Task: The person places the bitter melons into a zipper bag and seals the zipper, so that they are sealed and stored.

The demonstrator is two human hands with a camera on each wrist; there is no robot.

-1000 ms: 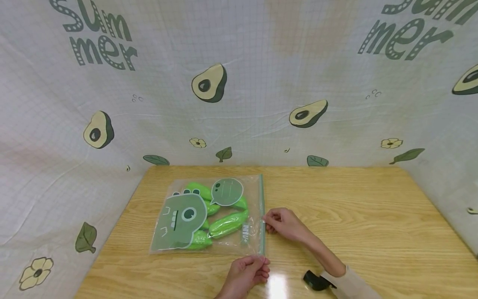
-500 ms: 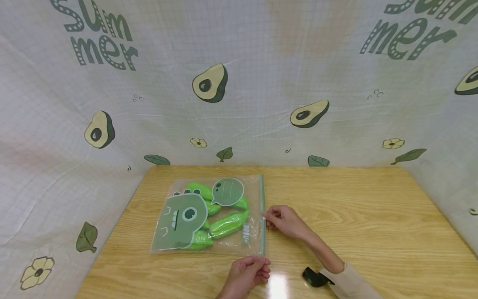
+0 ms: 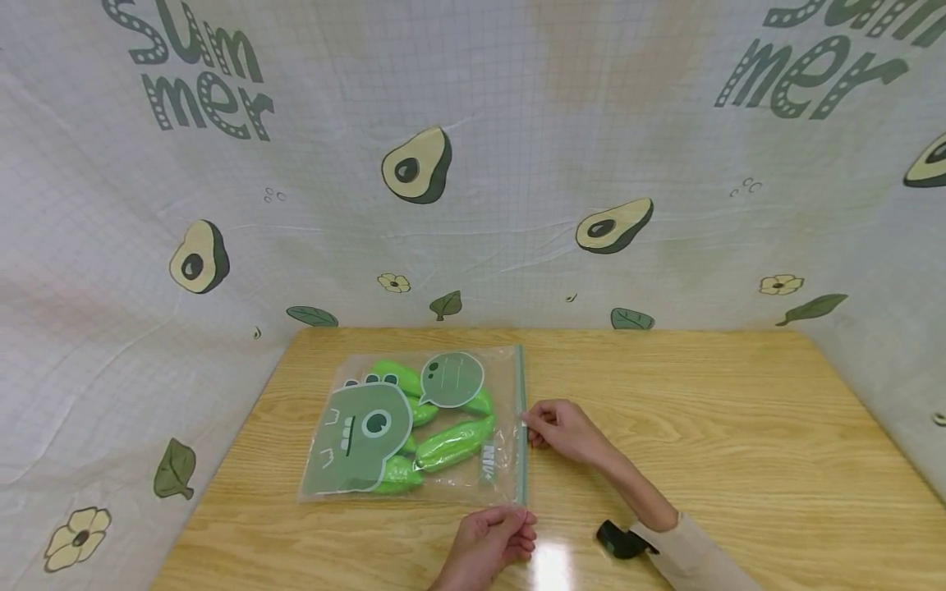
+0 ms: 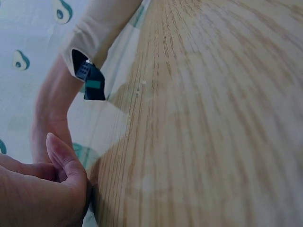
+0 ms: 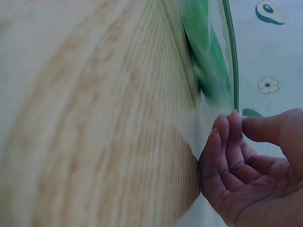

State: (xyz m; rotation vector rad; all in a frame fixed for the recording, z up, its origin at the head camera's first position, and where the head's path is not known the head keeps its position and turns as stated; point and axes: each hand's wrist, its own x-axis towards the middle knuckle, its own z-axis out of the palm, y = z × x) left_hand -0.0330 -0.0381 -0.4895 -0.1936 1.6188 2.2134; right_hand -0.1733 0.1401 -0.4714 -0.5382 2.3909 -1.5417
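A clear zip bag [image 3: 505, 476] with a green monster print lies flat on the table in the head view, its green zip strip [image 3: 521, 377] to the right. Inside are several bright green, long vegetable-like pieces [image 3: 454, 443], partly hidden by the print. My left hand [image 3: 488, 540] pinches the near end of the strip. Partway up that strip, my right hand [image 3: 557, 428] pinches the zip between thumb and finger. In the right wrist view, the fingertips of my right hand [image 5: 251, 165] meet at the strip's end. The left wrist view shows my left hand [image 4: 45, 191] low at the left.
The wooden table [image 3: 702, 410] extends to the right of the bag. A cloth [image 3: 502, 107] printed with avocados stands behind it and along both sides. A black wrist device [image 3: 621, 540] sticks out from the right sleeve [image 3: 695, 554].
My right hand has slid a little farther away along the zip strip, still pinching it. The left hand holds the near corner in the same place, and the bag has hardly moved.
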